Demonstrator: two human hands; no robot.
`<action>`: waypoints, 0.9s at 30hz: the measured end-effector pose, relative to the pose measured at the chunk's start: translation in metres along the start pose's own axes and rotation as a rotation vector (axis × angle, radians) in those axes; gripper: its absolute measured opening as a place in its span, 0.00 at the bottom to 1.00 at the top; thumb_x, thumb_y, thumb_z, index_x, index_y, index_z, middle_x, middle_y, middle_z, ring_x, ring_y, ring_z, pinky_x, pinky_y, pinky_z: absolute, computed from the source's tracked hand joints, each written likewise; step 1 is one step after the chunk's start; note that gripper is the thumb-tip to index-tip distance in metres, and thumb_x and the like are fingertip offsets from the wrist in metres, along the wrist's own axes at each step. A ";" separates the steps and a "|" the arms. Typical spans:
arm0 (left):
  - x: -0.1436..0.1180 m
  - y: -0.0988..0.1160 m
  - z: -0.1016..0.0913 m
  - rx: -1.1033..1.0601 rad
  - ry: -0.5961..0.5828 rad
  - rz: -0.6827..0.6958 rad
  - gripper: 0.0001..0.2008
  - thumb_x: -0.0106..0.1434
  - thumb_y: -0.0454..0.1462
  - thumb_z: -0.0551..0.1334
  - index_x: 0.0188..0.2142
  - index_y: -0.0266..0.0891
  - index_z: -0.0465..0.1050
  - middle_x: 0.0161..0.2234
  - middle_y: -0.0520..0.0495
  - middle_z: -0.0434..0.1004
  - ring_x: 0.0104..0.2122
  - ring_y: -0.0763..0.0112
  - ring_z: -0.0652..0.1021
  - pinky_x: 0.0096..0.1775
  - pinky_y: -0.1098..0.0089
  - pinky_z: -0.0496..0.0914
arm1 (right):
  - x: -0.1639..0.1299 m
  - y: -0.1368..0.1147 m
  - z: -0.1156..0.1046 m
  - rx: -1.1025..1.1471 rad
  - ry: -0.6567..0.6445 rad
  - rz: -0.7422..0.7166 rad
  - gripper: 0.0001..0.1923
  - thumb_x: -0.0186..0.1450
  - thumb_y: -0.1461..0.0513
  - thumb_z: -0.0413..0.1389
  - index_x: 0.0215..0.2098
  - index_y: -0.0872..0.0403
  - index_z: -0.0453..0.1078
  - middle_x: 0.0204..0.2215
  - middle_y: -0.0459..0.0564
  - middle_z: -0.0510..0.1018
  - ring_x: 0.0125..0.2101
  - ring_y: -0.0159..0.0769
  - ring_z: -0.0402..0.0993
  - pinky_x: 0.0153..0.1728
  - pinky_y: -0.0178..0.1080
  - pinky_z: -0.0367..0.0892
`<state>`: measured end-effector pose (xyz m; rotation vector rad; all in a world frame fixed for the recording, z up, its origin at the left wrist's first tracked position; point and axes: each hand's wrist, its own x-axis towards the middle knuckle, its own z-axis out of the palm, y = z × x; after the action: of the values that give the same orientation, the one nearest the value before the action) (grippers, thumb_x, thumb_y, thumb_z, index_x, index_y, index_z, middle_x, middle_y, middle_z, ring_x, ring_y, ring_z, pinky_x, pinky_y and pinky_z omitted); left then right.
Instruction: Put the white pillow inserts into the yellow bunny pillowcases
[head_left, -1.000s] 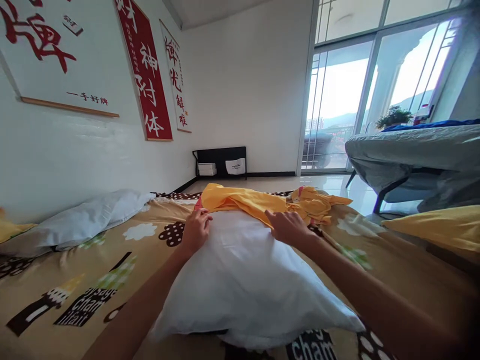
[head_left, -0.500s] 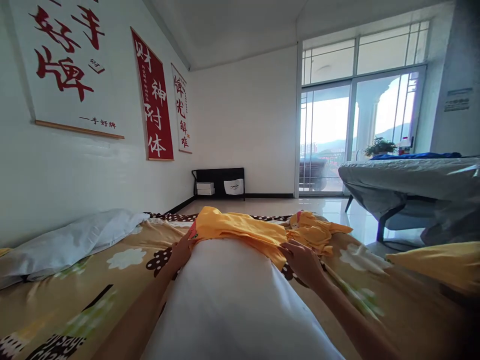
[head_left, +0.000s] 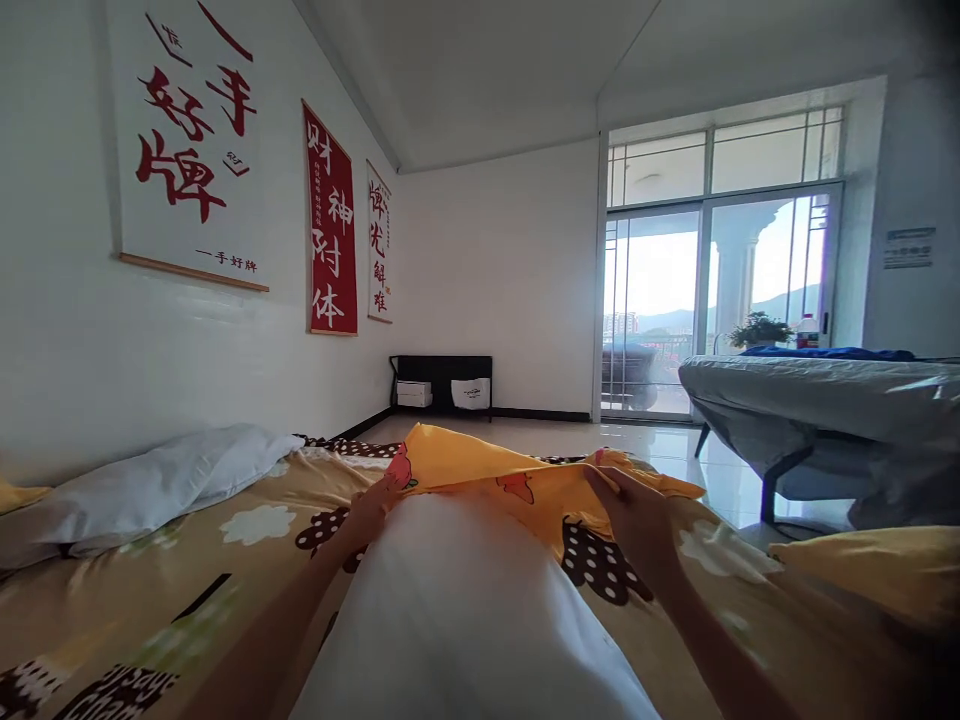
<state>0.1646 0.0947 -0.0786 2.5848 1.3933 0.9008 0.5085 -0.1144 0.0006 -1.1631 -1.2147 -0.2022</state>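
Observation:
A white pillow point(head_left: 472, 600) lies lengthwise in front of me, its far end under a yellow pillowcase point(head_left: 465, 455) with red and orange prints. My left hand point(head_left: 373, 508) is closed on the case's left edge, beside a red print. On the opposite side, my right hand point(head_left: 634, 505) pinches the right part of the edge and holds it raised, so the cloth stretches taut between both hands. Behind the right hand lies another crumpled yellow cloth point(head_left: 679, 484), partly hidden by that hand.
Beneath everything is a brown patterned bedsheet point(head_left: 247, 620). Another white pillow point(head_left: 187, 475) rests at the left by the wall. More yellow fabric point(head_left: 877, 560) lies at the right edge. Beyond the bed stand a plastic-covered table point(head_left: 817, 390) and a low black rack point(head_left: 442, 370).
My right hand has moved right and lifted its side of the pillowcase, drawing the cloth tighter and showing an orange print. My left hand keeps its hold. The view has tilted up slightly.

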 end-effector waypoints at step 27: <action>-0.036 0.056 -0.084 -0.034 0.412 -0.034 0.17 0.67 0.39 0.42 0.42 0.38 0.66 0.35 0.44 0.78 0.34 0.65 0.78 0.34 0.71 0.66 | 0.006 0.005 -0.010 0.181 -0.058 0.091 0.26 0.52 0.39 0.58 0.25 0.54 0.74 0.32 0.52 0.75 0.34 0.39 0.69 0.31 0.37 0.67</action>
<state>0.1467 0.0161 -0.0076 2.4323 1.4821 1.5018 0.5207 -0.1171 0.0037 -1.0690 -1.2017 0.0098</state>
